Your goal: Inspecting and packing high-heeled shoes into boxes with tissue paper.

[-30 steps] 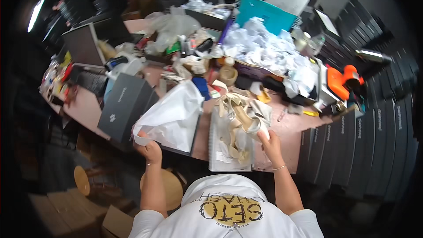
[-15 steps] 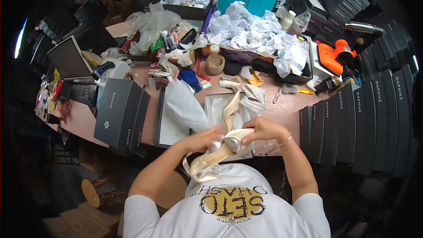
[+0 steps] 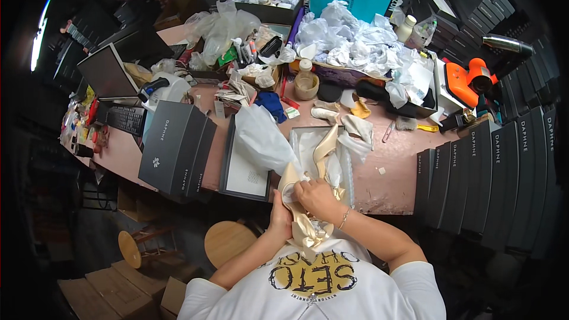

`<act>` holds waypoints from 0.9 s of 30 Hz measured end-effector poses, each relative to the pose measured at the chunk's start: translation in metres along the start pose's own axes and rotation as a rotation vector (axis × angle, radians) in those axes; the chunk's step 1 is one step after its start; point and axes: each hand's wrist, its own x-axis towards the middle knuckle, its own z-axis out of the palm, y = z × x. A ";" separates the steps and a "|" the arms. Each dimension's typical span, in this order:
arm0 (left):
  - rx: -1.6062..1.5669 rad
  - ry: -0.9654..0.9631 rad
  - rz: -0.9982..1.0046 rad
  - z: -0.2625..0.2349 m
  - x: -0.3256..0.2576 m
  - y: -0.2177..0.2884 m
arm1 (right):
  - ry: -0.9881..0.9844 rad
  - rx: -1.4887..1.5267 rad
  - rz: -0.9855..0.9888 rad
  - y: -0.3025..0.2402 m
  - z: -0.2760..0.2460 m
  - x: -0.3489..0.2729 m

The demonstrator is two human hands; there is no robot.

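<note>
My left hand (image 3: 281, 218) is wrapped round the side of a cream satin high-heeled shoe (image 3: 289, 175), just in front of my shirt. Its pointed toe faces away from me, and a shiny bow shows at the near end. Over the shoe's opening, my right hand (image 3: 319, 199) has its fingers closed; white stuffing shows beside them, but what they pinch is hidden. The matching shoe (image 3: 326, 149) lies beyond in an open shoe box (image 3: 349, 192) lined with white tissue. White wrapping paper (image 3: 264, 139) rests partly over the box lid (image 3: 246, 172) to the left.
Stacked dark shoe boxes (image 3: 492, 172) line the right side; more boxes (image 3: 178, 148) stand left, near a keyboard (image 3: 125, 118) and monitor. Behind are crumpled white paper (image 3: 349, 32), a jar (image 3: 306, 87), a brush (image 3: 409, 124) and an orange device (image 3: 462, 83). Stools (image 3: 230, 243) stand below the table.
The shoe in my hands has been turned so its toe points away from me. My left hand now grips its side, and my right hand has moved from the shoe's end to its opening.
</note>
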 end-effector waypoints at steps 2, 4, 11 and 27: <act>-0.013 0.008 -0.012 0.004 -0.002 -0.003 | -0.009 -0.007 -0.043 0.000 0.001 -0.004; -0.026 0.019 0.032 0.007 -0.003 -0.009 | -0.006 0.250 0.153 0.004 0.004 0.002; 0.001 0.011 0.175 0.020 -0.001 -0.008 | 0.087 0.492 0.372 0.007 0.030 -0.007; -0.032 0.032 0.262 0.006 0.006 -0.004 | 0.014 0.695 0.276 0.005 0.012 0.017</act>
